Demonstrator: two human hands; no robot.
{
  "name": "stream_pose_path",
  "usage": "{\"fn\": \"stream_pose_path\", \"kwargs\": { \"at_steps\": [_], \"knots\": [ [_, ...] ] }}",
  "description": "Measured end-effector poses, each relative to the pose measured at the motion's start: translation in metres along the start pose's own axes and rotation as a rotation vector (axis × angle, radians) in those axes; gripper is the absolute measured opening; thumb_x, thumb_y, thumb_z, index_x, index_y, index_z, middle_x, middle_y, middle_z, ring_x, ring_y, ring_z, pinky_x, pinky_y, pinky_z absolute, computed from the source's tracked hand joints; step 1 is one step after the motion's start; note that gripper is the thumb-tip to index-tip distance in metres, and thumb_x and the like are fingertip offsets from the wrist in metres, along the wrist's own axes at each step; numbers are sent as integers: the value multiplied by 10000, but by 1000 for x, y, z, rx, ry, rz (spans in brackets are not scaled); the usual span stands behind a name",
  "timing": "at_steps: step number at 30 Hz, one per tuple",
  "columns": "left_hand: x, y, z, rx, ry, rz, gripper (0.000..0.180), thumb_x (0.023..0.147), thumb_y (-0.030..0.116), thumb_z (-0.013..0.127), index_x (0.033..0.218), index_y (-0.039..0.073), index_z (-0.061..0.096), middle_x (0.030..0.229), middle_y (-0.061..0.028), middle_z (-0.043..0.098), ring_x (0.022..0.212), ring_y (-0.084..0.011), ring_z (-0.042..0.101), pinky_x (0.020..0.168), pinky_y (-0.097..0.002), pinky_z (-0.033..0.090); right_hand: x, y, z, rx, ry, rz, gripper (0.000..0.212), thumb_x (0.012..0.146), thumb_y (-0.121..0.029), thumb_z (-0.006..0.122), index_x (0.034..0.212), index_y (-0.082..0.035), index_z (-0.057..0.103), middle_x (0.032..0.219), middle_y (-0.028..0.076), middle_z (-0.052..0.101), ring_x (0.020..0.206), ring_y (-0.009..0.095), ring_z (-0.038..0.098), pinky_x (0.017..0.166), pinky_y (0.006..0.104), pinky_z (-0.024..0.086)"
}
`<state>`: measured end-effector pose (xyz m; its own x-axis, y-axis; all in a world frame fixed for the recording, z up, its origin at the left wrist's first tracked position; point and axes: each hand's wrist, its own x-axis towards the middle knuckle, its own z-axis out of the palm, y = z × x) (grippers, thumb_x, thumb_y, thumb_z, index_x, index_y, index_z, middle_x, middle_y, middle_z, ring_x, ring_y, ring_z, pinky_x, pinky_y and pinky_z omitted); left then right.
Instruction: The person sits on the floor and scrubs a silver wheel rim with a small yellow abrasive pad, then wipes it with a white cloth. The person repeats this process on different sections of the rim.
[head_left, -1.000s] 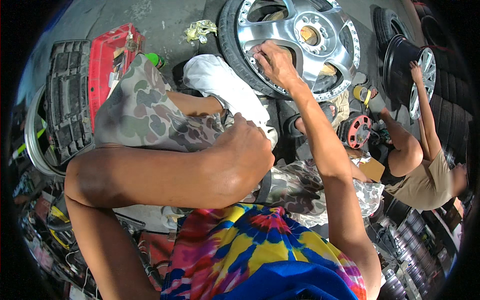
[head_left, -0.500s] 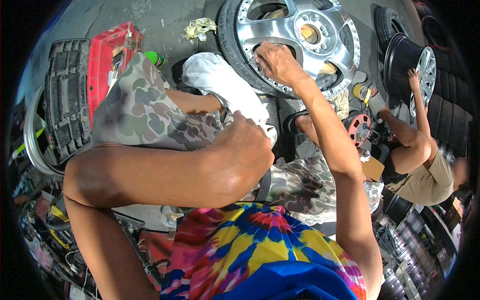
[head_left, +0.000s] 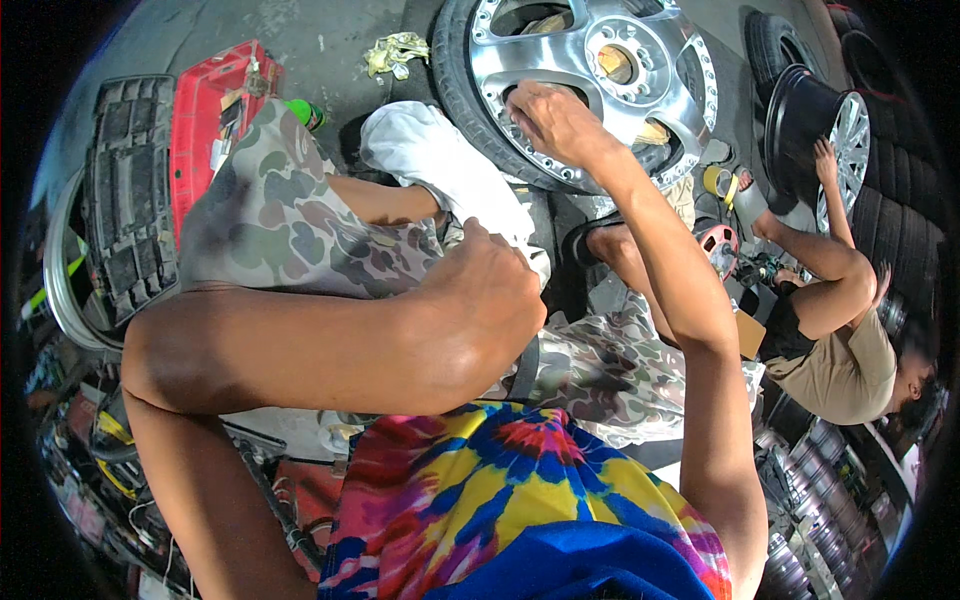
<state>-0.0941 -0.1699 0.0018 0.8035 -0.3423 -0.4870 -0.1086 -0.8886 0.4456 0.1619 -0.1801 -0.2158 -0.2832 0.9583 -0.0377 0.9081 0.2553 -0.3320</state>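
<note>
My right hand (head_left: 556, 122) rests on the polished silver wheel rim (head_left: 490, 62) at the top centre. Its fingers are bent together at the rim's outer lip, beside a spoke opening. Whatever they pinch is hidden by the hand. A black tire (head_left: 453, 85) surrounds the rim, which lies face up. Closer to me, my left hand (head_left: 490, 285) is curled closed over my lap. From beneath its fingers a white cloth (head_left: 430, 150) stretches forward, past my bent leg, toward the tire.
A crumpled yellowish glove (head_left: 396, 54) lies on the floor left of the tire. Farther left are a red crate (head_left: 190, 150) and an upright tire (head_left: 125, 200). On the right, a co-worker (head_left: 835, 370) sits with a hand on another wheel (head_left: 848, 165), near a red reel (head_left: 718, 247).
My view has shifted slightly; both my hands keep nearly the same places. On my right, my knee area shows more bare leg. The co-worker's head has moved lower.
</note>
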Motion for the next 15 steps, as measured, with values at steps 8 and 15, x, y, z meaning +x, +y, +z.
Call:
{"fn": "stream_pose_path", "kwargs": {
  "at_steps": [8,15],
  "knots": [
    [2,0,14,-3,139,-7,248,708,206,825,926,87,821,943,-103,751,988,-263,724,865,-453,501,14,-8,-9,-99,-90,18,202,1037,-163,623,1216,-73,651,1157,101,601,1082,312,661,893,468,472],
    [-2,-2,4,-46,34,7,326,799,117,714,1067,-68,734,1056,-229,729,1053,-338,704,964,-481,519,15,-1,-10,-34,-74,-47,182,1043,-168,618,1196,-78,655,1163,95,624,1070,331,669,902,499,469]
  ]
}}
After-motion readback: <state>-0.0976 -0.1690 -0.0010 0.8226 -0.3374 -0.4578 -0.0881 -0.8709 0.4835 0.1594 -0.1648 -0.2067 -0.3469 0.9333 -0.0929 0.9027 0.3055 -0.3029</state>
